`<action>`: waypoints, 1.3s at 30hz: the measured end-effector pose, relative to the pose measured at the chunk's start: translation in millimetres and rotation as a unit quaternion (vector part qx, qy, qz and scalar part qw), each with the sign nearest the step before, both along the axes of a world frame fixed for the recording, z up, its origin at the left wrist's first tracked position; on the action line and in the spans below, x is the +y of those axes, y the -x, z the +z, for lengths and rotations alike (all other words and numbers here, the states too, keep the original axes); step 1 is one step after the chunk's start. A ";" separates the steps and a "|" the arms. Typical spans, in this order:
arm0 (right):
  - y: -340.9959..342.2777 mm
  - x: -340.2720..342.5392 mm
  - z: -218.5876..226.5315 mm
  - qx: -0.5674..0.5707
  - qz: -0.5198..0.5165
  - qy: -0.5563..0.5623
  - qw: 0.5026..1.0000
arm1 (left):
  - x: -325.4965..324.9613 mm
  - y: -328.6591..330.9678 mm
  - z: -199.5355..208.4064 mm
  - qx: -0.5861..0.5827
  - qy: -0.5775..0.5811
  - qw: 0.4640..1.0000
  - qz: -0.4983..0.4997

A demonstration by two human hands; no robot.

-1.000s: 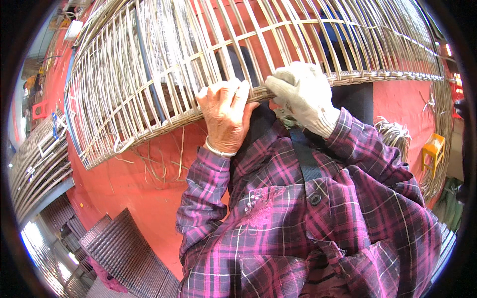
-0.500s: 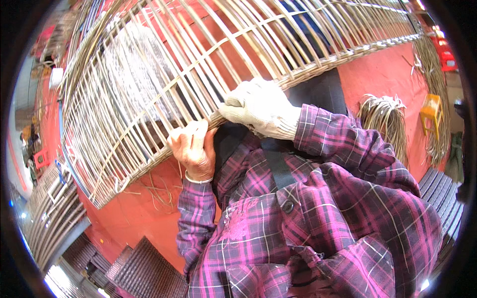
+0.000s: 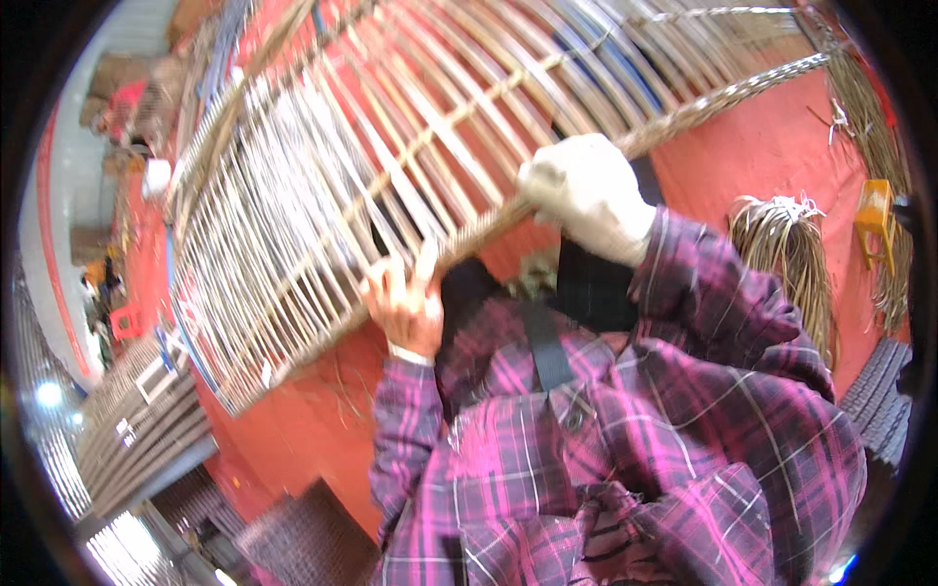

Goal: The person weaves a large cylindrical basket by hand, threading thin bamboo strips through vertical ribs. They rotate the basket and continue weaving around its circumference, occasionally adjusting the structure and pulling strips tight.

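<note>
A large curved panel of pale wicker rods (image 3: 445, 132) slants across the upper view, with a braided rim (image 3: 479, 230) along its near edge. My left hand (image 3: 405, 311), bare with a white band at the wrist, curls its fingers over this rim left of the middle. Farther right along the same rim, my right hand (image 3: 591, 195) wears a white knitted glove and is closed on the edge; its fingertips are hidden and blurred. A stretch of braided rim shows between the hands.
A bundle of loose strands (image 3: 782, 244) lies right on the red floor covering (image 3: 313, 430), with a yellow stool (image 3: 874, 225) beyond it. Dark woven panels (image 3: 308, 537) lie at the lower left. A stack of curved grey-brown pieces (image 3: 147, 430) stands at the far left.
My gloved right hand has moved right along the rim, away from my left hand. My left hand stays at the rim. The whole view has shifted slightly and blurred.
</note>
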State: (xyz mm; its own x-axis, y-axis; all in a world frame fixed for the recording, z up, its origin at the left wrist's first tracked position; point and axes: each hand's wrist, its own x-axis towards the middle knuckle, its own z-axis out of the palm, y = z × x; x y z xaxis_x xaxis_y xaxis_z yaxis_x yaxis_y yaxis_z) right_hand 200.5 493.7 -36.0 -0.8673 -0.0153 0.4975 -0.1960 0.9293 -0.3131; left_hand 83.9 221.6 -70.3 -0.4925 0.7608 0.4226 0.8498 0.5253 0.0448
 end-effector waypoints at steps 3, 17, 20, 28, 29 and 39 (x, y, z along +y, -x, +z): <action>-2.1 -7.4 12.4 -0.104 -0.025 -0.002 0.994 | -4.6 1.8 9.6 0.034 -0.025 0.998 -0.045; 59.9 -133.7 -37.9 0.009 0.048 0.218 0.975 | -110.6 61.9 -3.6 -0.016 0.087 0.996 0.017; 75.8 -151.8 -42.1 0.040 0.062 0.211 0.975 | -132.3 83.3 -5.8 0.026 0.121 0.992 -0.008; 42.3 -101.3 -39.0 0.056 0.192 0.199 0.959 | -145.8 94.6 11.7 0.008 0.206 0.975 0.083; 31.8 -83.2 -35.3 0.043 0.210 0.166 0.963 | -138.1 93.0 25.5 -0.027 0.224 0.970 0.086; -110.7 106.6 2.7 -0.083 -0.053 0.158 0.983 | 43.9 46.9 81.4 -0.134 0.074 0.987 -0.042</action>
